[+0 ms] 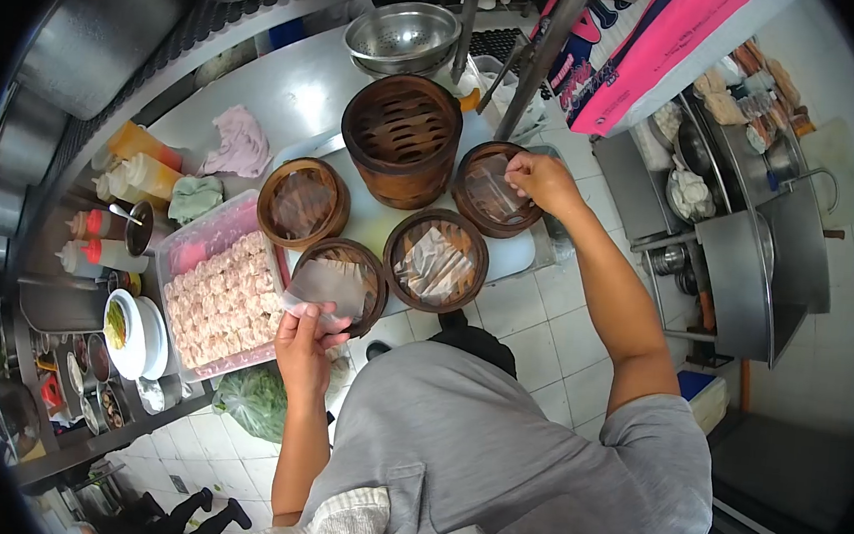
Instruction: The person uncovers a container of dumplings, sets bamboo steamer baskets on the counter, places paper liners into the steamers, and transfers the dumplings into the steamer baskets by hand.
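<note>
Steel worktable point(306, 82): carries the items below. Plastic tub point(201, 237): holds rows of pale, filled dumplings point(224, 301), left of the baskets. Tall bamboo steamer point(394, 179): upright, slatted floor visible, small baskets grouped around its near side. Right-hand basket point(495, 226): a clear sheet point(493, 192) lies inside. Right hand point(546, 181): thumb and fingertips pinch that sheet's edge. Left hand point(306, 340): thumb and fingers pinch translucent film point(333, 292) above the near-left basket point(377, 293); sheet count cannot be told. Middle basket point(439, 218): its liner point(435, 266) is visibly creased. Assessment: the step appears to be lining baskets; each sheet should be separated singly, centred, smoothed flat and released without dragging.
</note>
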`<state>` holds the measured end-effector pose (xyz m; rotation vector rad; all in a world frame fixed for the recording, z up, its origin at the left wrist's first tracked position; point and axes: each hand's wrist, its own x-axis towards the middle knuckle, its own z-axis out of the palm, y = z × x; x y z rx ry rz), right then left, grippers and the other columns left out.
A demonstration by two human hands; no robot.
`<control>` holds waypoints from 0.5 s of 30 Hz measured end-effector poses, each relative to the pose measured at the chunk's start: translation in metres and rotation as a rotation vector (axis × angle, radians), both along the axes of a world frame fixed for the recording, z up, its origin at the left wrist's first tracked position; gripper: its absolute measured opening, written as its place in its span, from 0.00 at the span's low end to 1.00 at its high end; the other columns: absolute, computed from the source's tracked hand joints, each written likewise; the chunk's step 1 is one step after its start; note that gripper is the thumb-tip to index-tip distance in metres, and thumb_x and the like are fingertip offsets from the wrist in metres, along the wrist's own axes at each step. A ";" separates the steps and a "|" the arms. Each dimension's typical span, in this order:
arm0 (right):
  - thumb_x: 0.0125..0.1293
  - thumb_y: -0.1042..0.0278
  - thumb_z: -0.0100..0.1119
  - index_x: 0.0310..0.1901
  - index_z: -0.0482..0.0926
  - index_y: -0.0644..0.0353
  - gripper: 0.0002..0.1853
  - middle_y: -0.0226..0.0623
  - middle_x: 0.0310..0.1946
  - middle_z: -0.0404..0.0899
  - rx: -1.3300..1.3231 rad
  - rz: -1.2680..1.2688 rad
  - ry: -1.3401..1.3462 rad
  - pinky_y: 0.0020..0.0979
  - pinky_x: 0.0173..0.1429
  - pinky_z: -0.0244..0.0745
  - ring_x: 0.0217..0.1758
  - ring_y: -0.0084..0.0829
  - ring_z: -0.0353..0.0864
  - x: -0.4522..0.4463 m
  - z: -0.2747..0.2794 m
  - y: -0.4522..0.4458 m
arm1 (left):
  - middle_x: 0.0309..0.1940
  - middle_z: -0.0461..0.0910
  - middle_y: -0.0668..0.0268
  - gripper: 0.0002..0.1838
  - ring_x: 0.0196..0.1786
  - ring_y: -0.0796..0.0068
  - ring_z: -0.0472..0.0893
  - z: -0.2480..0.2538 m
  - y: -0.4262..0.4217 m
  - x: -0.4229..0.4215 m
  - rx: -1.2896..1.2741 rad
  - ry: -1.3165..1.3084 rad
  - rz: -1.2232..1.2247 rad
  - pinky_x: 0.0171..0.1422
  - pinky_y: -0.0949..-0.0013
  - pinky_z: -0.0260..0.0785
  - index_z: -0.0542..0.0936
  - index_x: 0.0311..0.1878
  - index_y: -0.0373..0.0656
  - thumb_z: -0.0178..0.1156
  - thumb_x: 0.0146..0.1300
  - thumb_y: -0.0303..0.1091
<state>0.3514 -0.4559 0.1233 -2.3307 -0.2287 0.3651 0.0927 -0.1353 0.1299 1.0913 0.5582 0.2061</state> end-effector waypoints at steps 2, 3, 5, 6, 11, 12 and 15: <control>0.60 0.65 0.62 0.35 0.81 0.59 0.07 0.34 0.25 0.82 -0.060 0.000 -0.038 0.30 0.36 0.75 0.28 0.27 0.82 0.001 -0.004 0.001 | 0.39 0.81 0.59 0.08 0.33 0.68 0.85 0.001 0.000 -0.002 0.001 -0.005 -0.001 0.29 0.72 0.80 0.76 0.44 0.39 0.56 0.69 0.34; 0.58 0.64 0.62 0.35 0.82 0.57 0.07 0.37 0.24 0.82 -0.120 -0.003 -0.075 0.35 0.38 0.76 0.30 0.33 0.84 0.002 -0.007 0.001 | 0.39 0.81 0.59 0.09 0.33 0.68 0.85 0.001 -0.001 -0.002 0.002 -0.010 -0.005 0.29 0.72 0.80 0.76 0.45 0.39 0.56 0.69 0.34; 0.58 0.64 0.61 0.35 0.82 0.56 0.07 0.39 0.24 0.82 -0.148 0.001 -0.110 0.37 0.39 0.77 0.31 0.37 0.84 0.004 -0.011 0.002 | 0.39 0.81 0.58 0.08 0.33 0.66 0.85 0.005 -0.003 -0.001 -0.001 -0.010 -0.004 0.30 0.72 0.80 0.76 0.43 0.39 0.56 0.69 0.35; 0.58 0.64 0.61 0.35 0.82 0.55 0.07 0.40 0.25 0.83 -0.176 0.004 -0.144 0.39 0.41 0.77 0.33 0.41 0.84 0.005 -0.011 0.002 | 0.39 0.81 0.58 0.08 0.34 0.64 0.85 0.006 -0.004 -0.001 -0.003 -0.008 -0.004 0.30 0.71 0.81 0.75 0.40 0.39 0.57 0.69 0.35; 0.59 0.64 0.59 0.35 0.82 0.55 0.07 0.41 0.26 0.83 -0.246 -0.017 -0.172 0.41 0.42 0.77 0.34 0.43 0.84 0.003 -0.006 0.004 | 0.40 0.81 0.57 0.09 0.34 0.64 0.86 0.007 -0.006 -0.003 -0.009 -0.028 -0.018 0.31 0.71 0.81 0.76 0.40 0.38 0.57 0.69 0.35; 0.60 0.65 0.58 0.35 0.82 0.55 0.07 0.41 0.26 0.83 -0.271 -0.008 -0.142 0.41 0.42 0.77 0.32 0.41 0.84 0.003 -0.005 0.004 | 0.40 0.81 0.57 0.09 0.34 0.64 0.86 0.006 -0.006 -0.004 -0.005 -0.028 -0.025 0.31 0.72 0.81 0.76 0.40 0.38 0.57 0.69 0.35; 0.60 0.67 0.58 0.33 0.81 0.60 0.06 0.41 0.24 0.83 -0.187 -0.026 0.000 0.38 0.38 0.79 0.27 0.36 0.85 0.008 -0.004 0.004 | 0.40 0.81 0.57 0.09 0.34 0.64 0.86 0.005 -0.005 -0.006 -0.001 -0.026 -0.031 0.31 0.72 0.80 0.76 0.40 0.38 0.57 0.69 0.35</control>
